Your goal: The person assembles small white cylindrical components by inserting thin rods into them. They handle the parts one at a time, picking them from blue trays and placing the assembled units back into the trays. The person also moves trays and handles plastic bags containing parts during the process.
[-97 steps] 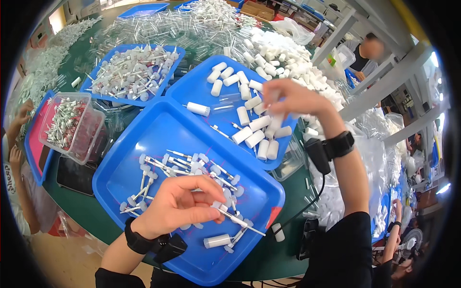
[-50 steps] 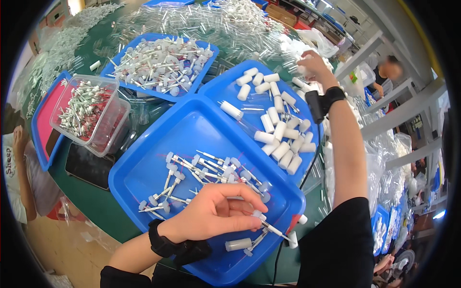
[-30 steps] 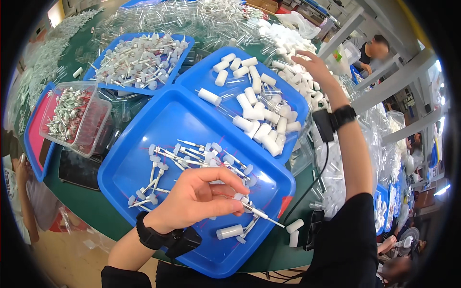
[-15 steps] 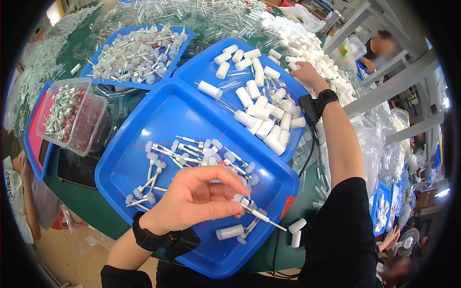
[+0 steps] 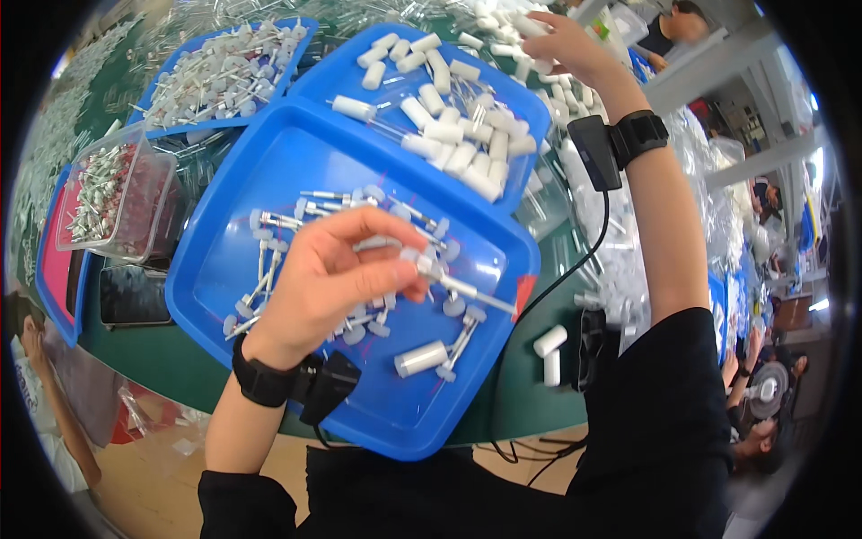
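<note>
Near blue tray (image 5: 269, 162) holds capped pins; left hand (image 5: 337, 274) pinches pin (image 5: 462, 289); right hand (image 5: 566, 40) grip unclear

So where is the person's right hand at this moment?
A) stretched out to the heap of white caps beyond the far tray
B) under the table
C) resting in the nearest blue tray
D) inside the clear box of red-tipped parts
A: the right hand reaches up to the pile of white caps past the far blue tray, while the left hand pinches a thin stemmed part over the near blue tray.

1 head cam, fisheye, looks steeply down, close over the blue tray (image 5: 269, 162) on the green table (image 5: 171, 368).
</note>
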{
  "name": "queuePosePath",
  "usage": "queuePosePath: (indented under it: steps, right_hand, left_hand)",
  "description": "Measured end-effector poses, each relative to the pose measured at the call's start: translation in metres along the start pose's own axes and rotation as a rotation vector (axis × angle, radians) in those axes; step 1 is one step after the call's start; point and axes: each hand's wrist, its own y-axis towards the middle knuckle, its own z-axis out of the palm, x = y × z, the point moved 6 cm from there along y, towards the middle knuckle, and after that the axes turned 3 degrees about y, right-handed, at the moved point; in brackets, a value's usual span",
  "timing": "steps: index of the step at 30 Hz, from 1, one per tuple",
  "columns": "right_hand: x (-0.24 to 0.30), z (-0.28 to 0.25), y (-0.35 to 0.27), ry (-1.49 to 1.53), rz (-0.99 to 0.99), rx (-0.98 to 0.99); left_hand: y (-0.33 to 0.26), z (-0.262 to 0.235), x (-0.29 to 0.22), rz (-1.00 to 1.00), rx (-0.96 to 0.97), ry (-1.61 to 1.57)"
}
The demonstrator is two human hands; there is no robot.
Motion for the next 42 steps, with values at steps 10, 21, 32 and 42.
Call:
queuePosePath:
  steps: [10, 21, 32, 42]
  right_hand:
    - [0.022, 0.066, -0.070, -0.328, -0.206, 0.140]
    - [0.008, 0.047, -0.110, 0.329, -0.151, -0.133]
    - [0.052, 0.056, -0.006, -0.239, 0.010, 0.128]
    - [0.081, 0.164, 0.169, -0.479, -0.040, 0.293]
  left_hand:
    - [0.003, -0.001, -0.001, 0.082, 0.048, -0.024]
    - [0.005, 0.005, 0.003, 0.093, 0.094, -0.028]
    - [-0.002, 0.004, 0.001, 0.028, 0.095, -0.111]
    - [-0.005, 0.001, -0.014, 0.119, 0.254, -0.686]
